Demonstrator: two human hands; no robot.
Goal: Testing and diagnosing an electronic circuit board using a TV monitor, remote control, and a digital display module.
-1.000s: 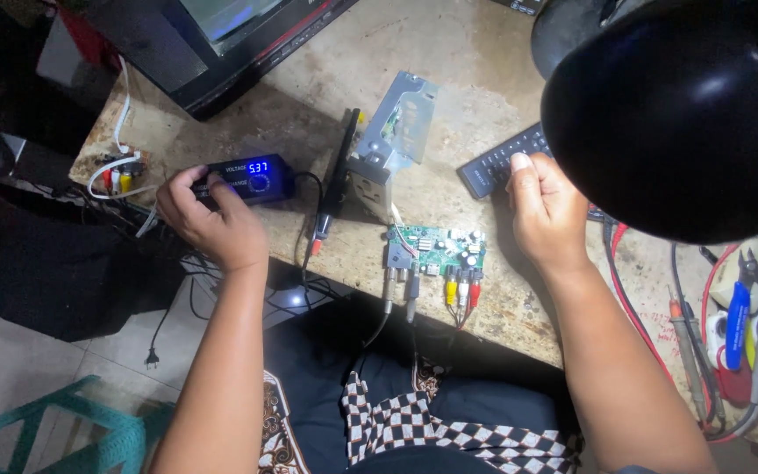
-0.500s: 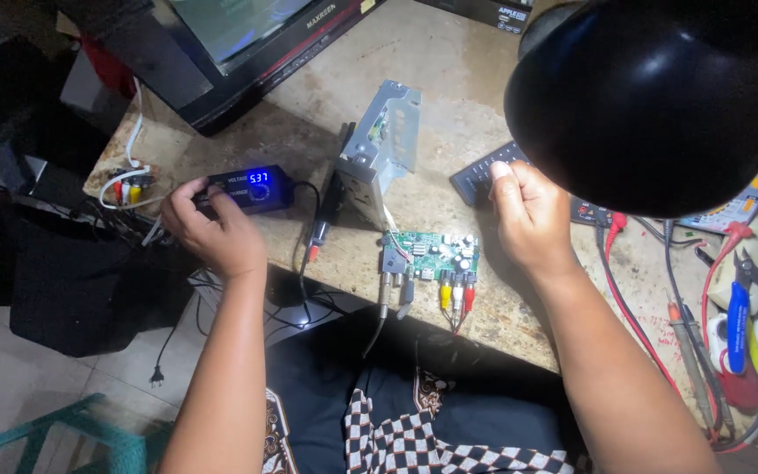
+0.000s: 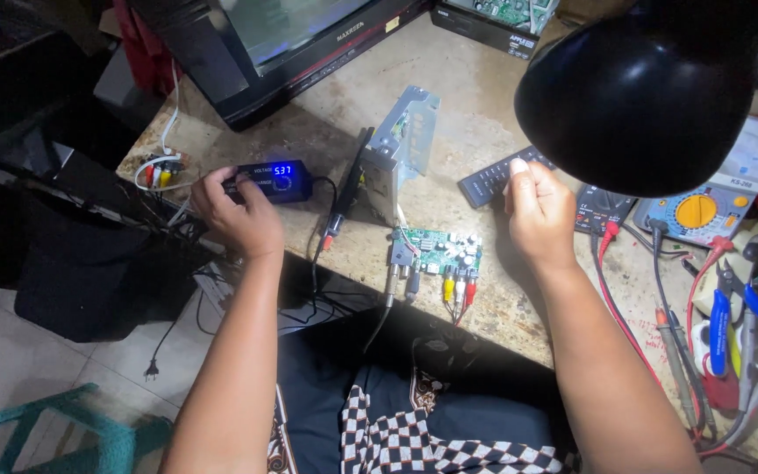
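Left hand (image 3: 237, 215) curled on blue-lit power unit (image 3: 275, 181) left of circuit board (image 3: 436, 254), right hand (image 3: 537, 211) fingering remote control (image 3: 495, 178) beyond; dangling leads could snag, dragging board off surface (image 3: 484, 79).

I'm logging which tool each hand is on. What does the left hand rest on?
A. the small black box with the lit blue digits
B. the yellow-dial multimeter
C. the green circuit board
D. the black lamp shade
A: the left hand lies on the small black box whose blue digits glow, near the bench's left edge.
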